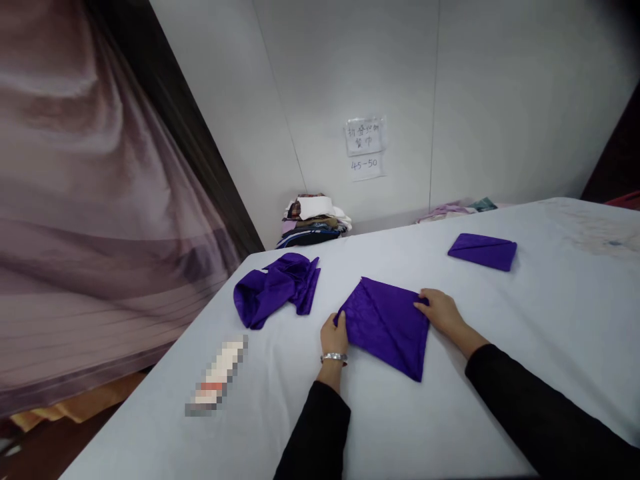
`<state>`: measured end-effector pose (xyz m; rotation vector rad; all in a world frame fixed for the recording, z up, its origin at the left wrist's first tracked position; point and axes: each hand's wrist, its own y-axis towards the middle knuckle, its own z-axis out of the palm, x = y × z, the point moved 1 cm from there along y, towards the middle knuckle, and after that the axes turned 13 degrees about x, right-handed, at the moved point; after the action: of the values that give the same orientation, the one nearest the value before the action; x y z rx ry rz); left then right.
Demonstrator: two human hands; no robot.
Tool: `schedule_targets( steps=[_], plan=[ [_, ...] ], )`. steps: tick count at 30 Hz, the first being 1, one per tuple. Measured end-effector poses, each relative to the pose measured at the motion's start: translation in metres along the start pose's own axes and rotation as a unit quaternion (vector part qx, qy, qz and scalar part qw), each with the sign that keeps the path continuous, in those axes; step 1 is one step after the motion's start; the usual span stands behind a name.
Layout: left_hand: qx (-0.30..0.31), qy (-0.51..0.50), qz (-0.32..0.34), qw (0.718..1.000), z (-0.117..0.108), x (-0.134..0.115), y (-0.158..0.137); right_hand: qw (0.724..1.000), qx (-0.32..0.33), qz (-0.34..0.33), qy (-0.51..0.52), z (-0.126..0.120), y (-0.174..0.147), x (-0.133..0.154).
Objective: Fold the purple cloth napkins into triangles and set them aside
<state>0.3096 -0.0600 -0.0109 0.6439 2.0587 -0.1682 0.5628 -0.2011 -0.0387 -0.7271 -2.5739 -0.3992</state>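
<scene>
A purple cloth napkin [387,323], folded to a rough square with a slanting fold line across it, lies between my hands on the white-covered table [280,413]. My left hand [335,335] pinches its left corner between thumb and fingers. At the upper right corner, my right hand [440,312] grips the edge with thumb and fingertips. To the right, farther back, rests a second purple napkin [483,252], folded into a flat oblong. Left of my hands is a crumpled heap of purple cloth [275,287].
A pixelated oblong object [217,377] lies at the table's left. Behind the table is a stack of folded clothes [315,220], with pinkish cloth [445,211] farther right. Handwritten paper signs [365,137] hang on the wall. A pink curtain [110,220] drapes along the left side.
</scene>
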Motion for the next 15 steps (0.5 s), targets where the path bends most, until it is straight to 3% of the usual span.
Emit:
schedule_targets(
  steps=[6,10,12,15],
  plan=[
    [-0.019,0.009,-0.009,1.0,-0.002,-0.002,-0.001,0.987,-0.09,-0.073,0.111,-0.007,0.004,0.001],
    [-0.04,0.004,-0.024,0.999,-0.008,0.002,0.0,0.955,-0.154,0.017,0.254,-0.019,0.004,0.0],
    [-0.059,-0.001,-0.04,0.997,-0.013,0.007,0.003,0.907,-0.191,0.071,0.368,-0.027,0.004,-0.004],
    [-0.088,-0.009,-0.067,0.994,-0.022,0.017,0.008,0.79,-0.239,0.098,0.556,-0.039,0.004,-0.012]
  ],
)
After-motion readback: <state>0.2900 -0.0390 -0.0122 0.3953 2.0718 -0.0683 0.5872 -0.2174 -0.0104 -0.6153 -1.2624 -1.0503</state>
